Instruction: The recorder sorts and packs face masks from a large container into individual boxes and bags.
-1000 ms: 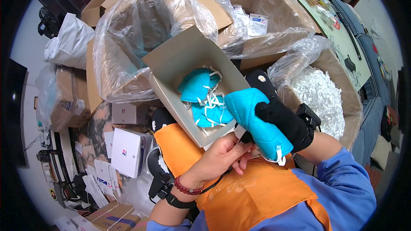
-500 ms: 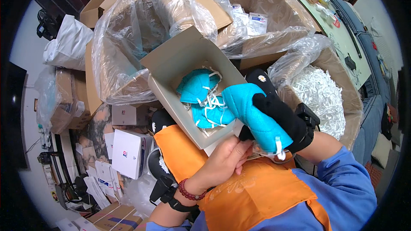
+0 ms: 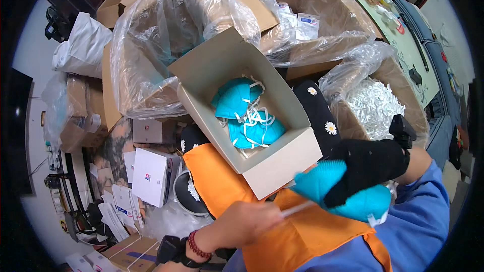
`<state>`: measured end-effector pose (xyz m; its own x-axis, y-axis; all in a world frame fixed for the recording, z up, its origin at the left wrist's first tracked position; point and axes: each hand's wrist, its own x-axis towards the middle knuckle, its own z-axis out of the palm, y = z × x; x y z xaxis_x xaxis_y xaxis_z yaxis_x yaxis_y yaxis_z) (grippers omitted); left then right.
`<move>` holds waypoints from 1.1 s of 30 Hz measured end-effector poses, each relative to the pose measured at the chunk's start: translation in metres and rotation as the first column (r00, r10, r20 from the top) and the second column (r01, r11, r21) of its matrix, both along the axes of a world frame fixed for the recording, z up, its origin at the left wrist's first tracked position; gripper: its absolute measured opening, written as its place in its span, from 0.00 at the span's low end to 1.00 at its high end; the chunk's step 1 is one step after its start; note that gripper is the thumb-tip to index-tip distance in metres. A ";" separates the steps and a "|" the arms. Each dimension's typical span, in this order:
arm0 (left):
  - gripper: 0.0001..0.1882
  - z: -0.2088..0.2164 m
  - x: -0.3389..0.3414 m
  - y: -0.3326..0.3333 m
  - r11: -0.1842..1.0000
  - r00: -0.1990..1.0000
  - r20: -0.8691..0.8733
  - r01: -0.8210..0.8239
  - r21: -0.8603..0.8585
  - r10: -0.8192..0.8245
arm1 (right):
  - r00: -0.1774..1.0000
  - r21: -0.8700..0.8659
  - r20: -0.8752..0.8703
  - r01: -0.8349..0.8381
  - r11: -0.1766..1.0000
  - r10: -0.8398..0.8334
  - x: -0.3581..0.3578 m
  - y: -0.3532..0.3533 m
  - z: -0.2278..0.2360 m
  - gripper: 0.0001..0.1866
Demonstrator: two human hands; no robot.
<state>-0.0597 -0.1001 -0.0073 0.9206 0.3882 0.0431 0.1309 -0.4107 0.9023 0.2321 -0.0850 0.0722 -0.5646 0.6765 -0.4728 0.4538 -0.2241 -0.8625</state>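
Observation:
My right hand (image 3: 368, 168), in a black glove, grips a teal cup-shaped face mask (image 3: 363, 201) over the orange apron on my lap. My bare left hand (image 3: 254, 224) is closed and somewhat blurred; a thin white elastic strap (image 3: 298, 208) stretches from its fingers towards the mask. Whether that strap joins the mask cannot be made out. Just ahead of both hands, an open grey-white carton (image 3: 282, 161) rests on my legs. Inside it lie teal masks (image 3: 256, 131) with tangled white straps.
Large cartons lined with clear plastic (image 3: 143, 45) stand beyond the carton. At right, another lined box holds a heap of white straps (image 3: 375, 108). White boxes (image 3: 151, 179) and loose papers lie on the floor at left. A long table (image 3: 403, 45) with small items runs along the far right.
My right hand has drawn the mask away from the carton, down and to the right. My left hand has moved down and left, with a white strap now stretched out from it.

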 end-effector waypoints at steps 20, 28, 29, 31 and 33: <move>0.13 -0.027 -0.027 0.011 0.318 0.830 -0.099 -0.317 -0.894 0.549 | 0.435 -0.063 -0.756 0.697 0.714 -0.490 0.024 0.026 -0.056 0.23; 0.17 -0.013 0.038 0.035 0.301 0.775 -0.040 -0.292 -0.908 0.631 | 0.415 -0.213 -0.740 0.602 0.769 -0.530 -0.003 0.026 -0.070 0.22; 0.16 -0.007 0.040 0.038 0.361 0.753 -0.016 -0.333 -0.871 0.658 | 0.412 -0.223 -0.740 0.596 0.772 -0.532 -0.002 0.024 -0.071 0.22; 0.13 -0.003 0.041 0.039 0.430 0.740 -0.008 -0.399 -0.810 0.672 | 0.404 -0.241 -0.747 0.576 0.781 -0.528 -0.004 0.022 -0.072 0.22; 0.12 0.002 0.047 0.038 0.475 0.744 -0.029 -0.456 -0.752 0.668 | 0.392 -0.263 -0.753 0.556 0.788 -0.528 -0.004 0.018 -0.073 0.21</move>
